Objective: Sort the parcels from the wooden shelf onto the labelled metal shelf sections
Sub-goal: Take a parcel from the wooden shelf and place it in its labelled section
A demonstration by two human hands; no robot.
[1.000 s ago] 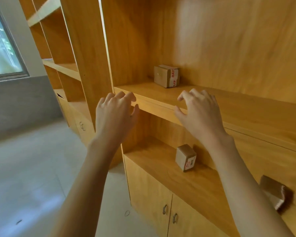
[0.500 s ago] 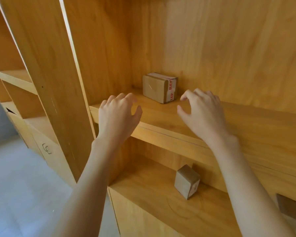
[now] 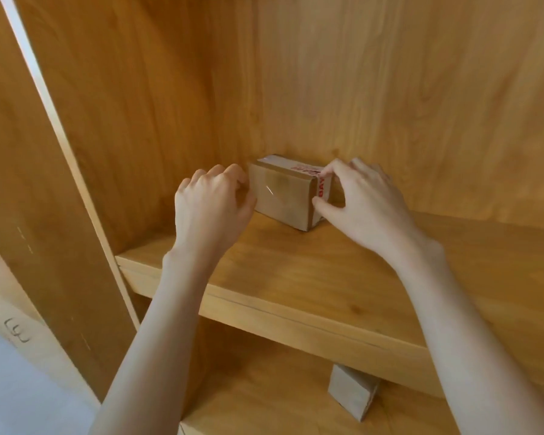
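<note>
Cardboard parcel [image 3: 283, 196] sits far back on the wooden shelf [image 3: 311, 277], close to the corner where the side panel [image 3: 132, 120] meets the back panel [image 3: 390, 89], turned at an angle so one corner points toward me. It is a small brown box sealed with clear tape that catches the light on its near face, and white tape with red printed letters wraps its right end.

My left hand [image 3: 211, 202] is at the box's left end, fingers curled, knuckles up; the fingertips are hidden behind the hand, so I cannot tell whether they have closed on the cardboard or only rest against it. My right hand [image 3: 361, 199] takes the right end: my thumb [image 3: 324, 210] presses low against the taped face while my forefinger [image 3: 330, 169] curls over the top edge, pinching that end between them. The box rests flat on the board, its bottom edge touching the wood.

Below, on the lower shelf [image 3: 264, 397], a second small cardboard parcel [image 3: 350, 392] stands tilted, partly tucked under the front edge of the board above. At the far left, a cabinet handle [image 3: 16, 331] shows on the neighbouring unit
</note>
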